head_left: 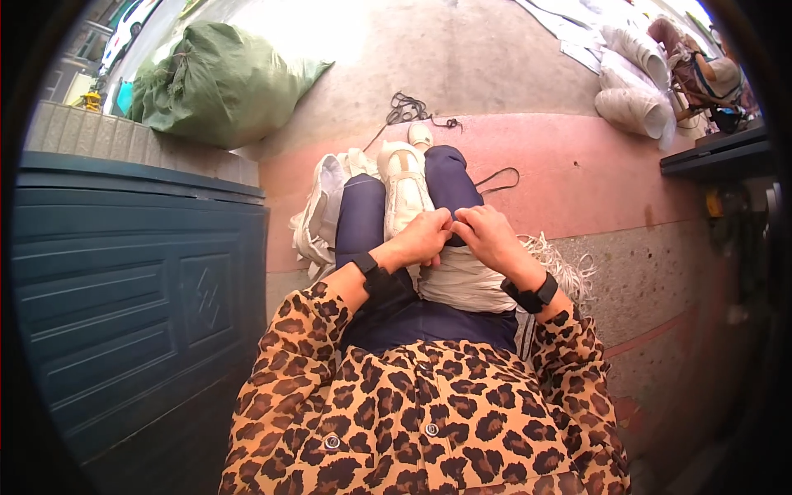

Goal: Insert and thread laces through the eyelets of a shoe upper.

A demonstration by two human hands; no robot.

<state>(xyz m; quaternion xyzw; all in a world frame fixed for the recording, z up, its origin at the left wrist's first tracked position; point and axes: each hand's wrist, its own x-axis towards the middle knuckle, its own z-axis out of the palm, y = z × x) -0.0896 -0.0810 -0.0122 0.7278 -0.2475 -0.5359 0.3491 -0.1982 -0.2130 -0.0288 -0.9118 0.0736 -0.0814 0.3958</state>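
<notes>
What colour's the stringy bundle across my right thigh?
The stringy bundle is off-white, best seen in the head view.

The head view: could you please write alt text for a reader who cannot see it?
The wearer's left grip and right grip are close together above navy trousers; anything pinched is too small to tell. A pale shoe is between the trouser legs, with bundled white strands over the right one. A green sack is ahead to the left.

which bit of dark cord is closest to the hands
The open loop beside the right knee, on the pink floor; the tangled heap lies farther ahead.
</notes>
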